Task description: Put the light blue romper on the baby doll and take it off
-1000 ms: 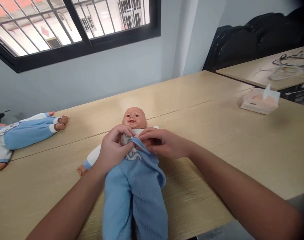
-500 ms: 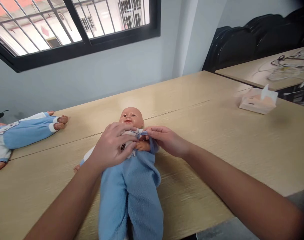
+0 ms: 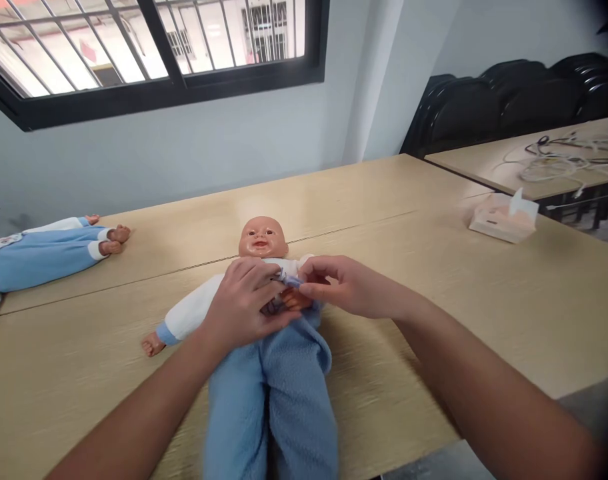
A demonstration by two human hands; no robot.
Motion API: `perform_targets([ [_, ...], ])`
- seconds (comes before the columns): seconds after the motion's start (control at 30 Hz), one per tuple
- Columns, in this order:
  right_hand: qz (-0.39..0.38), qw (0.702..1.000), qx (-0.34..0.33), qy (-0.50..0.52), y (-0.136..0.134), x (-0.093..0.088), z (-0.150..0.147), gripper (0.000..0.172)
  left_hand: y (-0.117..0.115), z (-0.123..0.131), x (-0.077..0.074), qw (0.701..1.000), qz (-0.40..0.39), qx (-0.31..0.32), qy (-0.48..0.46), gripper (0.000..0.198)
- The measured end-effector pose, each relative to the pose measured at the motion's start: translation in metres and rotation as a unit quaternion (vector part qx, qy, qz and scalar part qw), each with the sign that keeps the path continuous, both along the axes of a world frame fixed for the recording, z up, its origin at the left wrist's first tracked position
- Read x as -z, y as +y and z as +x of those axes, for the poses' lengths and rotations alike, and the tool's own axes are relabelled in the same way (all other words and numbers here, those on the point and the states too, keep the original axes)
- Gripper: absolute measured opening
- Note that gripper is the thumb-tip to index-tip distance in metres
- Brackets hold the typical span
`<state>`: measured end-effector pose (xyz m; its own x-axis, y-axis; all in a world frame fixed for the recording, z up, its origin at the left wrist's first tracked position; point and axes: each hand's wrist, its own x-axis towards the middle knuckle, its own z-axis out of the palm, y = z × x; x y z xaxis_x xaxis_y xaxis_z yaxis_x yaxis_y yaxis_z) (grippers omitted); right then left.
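Note:
A baby doll (image 3: 263,237) lies on its back on the table, head away from me. It wears a white long-sleeved top (image 3: 194,310) with blue cuffs and blue fleece overalls (image 3: 274,400). My left hand (image 3: 251,303) lies over the doll's chest, its fingertips closed on a blue-edged overall strap (image 3: 291,281). From the other side my right hand (image 3: 341,285) pinches the strap's end between thumb and forefinger. One doll hand (image 3: 297,300) shows just below the strap. The cloth under my left fingers is mostly hidden.
A second doll (image 3: 49,253) in matching blue and white lies at the left. A tissue box (image 3: 504,217) stands at the right. Tangled cables (image 3: 554,160) lie on another table, with stacked black chairs (image 3: 484,107) behind. A barred window (image 3: 184,80) is in the wall ahead.
My view has shifted a little, showing more of the doll's white sleeve. Both hands stay at the chest; the left fingers have moved slightly right along the strap, and my right fingers are a little looser.

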<state>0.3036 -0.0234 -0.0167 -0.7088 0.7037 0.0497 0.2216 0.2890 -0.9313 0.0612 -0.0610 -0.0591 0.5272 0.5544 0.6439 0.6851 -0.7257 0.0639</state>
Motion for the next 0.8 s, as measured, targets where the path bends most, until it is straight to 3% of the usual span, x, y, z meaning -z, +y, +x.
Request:
perform_targets([
  [0.1,-0.025,0.999,-0.002,-0.045,0.004,0.001,0.008,0.032,-0.001,0.001,0.001,1.000,0.025,0.015,-0.006,0.030],
  [0.23,-0.113,0.993,0.003,-0.025,0.009,0.009,0.013,0.038,-0.002,0.002,0.000,0.998,0.054,0.035,-0.001,0.042],
  [0.37,-0.155,0.986,0.043,-0.055,0.009,0.010,0.013,0.039,-0.006,0.004,-0.004,0.996,0.074,0.039,0.034,0.040],
  [0.5,-0.033,0.992,0.069,-0.103,0.001,0.008,0.008,0.028,-0.012,0.008,-0.008,0.997,0.049,0.041,0.044,0.034],
  [0.67,0.154,0.955,0.177,-0.181,-0.011,0.015,0.003,0.011,-0.022,0.018,-0.013,0.999,0.038,0.018,0.011,0.028],
  [0.73,0.172,0.958,0.165,-0.162,-0.013,0.018,0.005,0.008,-0.027,0.022,-0.015,1.000,0.021,0.008,0.004,0.026],
  [0.8,0.134,0.974,0.126,-0.130,-0.013,0.018,0.009,0.013,-0.030,0.024,-0.016,1.000,0.001,-0.001,0.009,0.023],
])
